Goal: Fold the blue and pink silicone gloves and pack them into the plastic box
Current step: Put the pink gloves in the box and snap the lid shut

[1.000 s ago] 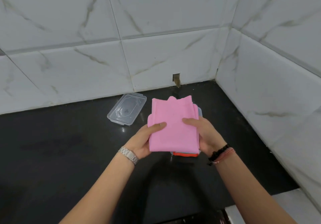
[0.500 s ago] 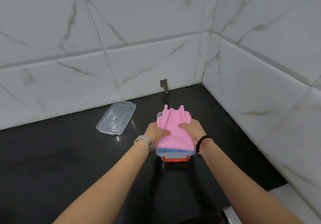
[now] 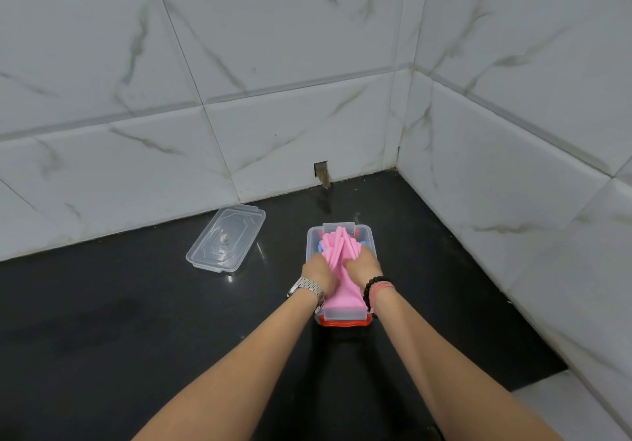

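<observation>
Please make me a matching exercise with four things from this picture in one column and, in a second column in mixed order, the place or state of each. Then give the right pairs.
Things:
1. pink silicone glove
2. clear plastic lid
3. silver metal wristwatch
4. blue silicone glove

Places or states:
A. lies alone on the black counter, left of the box
B. pressed into the clear plastic box by both hands
C. only a small part shows under the pink one
D. worn on the left wrist

Pairs: 1-B, 2-A, 3-D, 4-C
</observation>
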